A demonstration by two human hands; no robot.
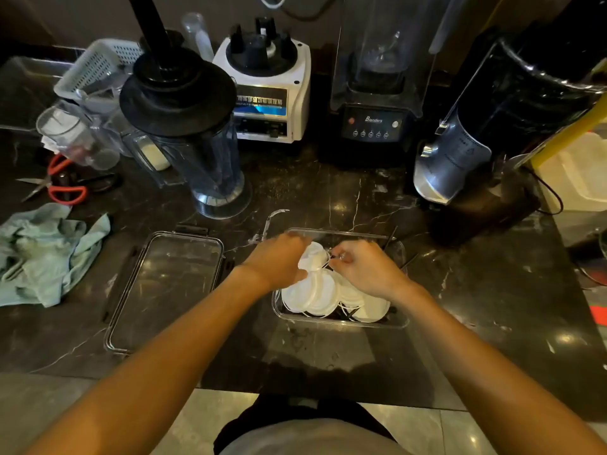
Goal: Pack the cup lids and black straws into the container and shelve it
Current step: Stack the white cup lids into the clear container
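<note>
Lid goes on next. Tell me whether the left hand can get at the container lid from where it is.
Probably yes. The container lid lies flat just left of the container, nothing on it or between. The left hand must first let go of the cup lids.

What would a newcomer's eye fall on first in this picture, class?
Both hands, left hand and right hand, meet over a clear container of white lids at the counter's centre. Its clear cover lies flat to the left. Behind stands a row of blenders, with red scissors far left.
</note>
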